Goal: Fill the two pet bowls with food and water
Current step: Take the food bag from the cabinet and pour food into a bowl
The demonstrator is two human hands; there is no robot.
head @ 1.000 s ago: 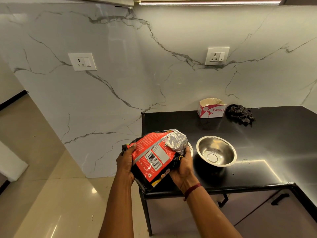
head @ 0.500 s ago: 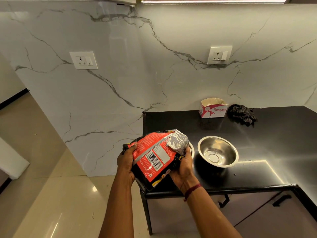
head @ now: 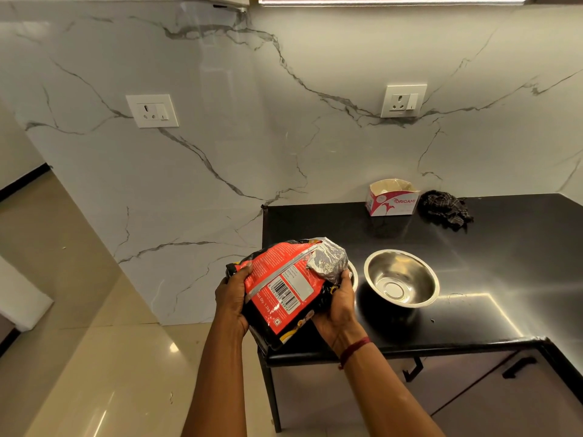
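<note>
Sockets (head: pixel 152 111) sit on the marble wall at ten o'clock and one o'clock, well clear of the work. At the counter's left corner the left hand (head: pixel 232 298) cups the side of a red-and-black pet food bag (head: pixel 284 291), its fingers wrapped together around the edge. The bag lies tilted, barcode side up, its crumpled foil mouth (head: pixel 326 257) pointing toward two o'clock. The right hand (head: pixel 337 305) supports the bag from below at its four o'clock side, fingers curled under and pressed to the pack.

Just behind the mouth, a sliver of the first steel bowl (head: pixel 353 274) shows, mostly hidden by the bag. The second steel bowl (head: pixel 401 278) stands empty at three o'clock of the bag, on the black countertop (head: pixel 489 247). A tissue box (head: pixel 392 198) and a dark cloth (head: pixel 446 208) rest by the wall at one o'clock.

The risk looks to be in the pour: the mouth is scrunched, so kibble could burst out unevenly and scatter over the counter edge onto the floor, since the hidden bowl sits near the corner. A light steel bowl may also skid if the bag knocks it.
</note>
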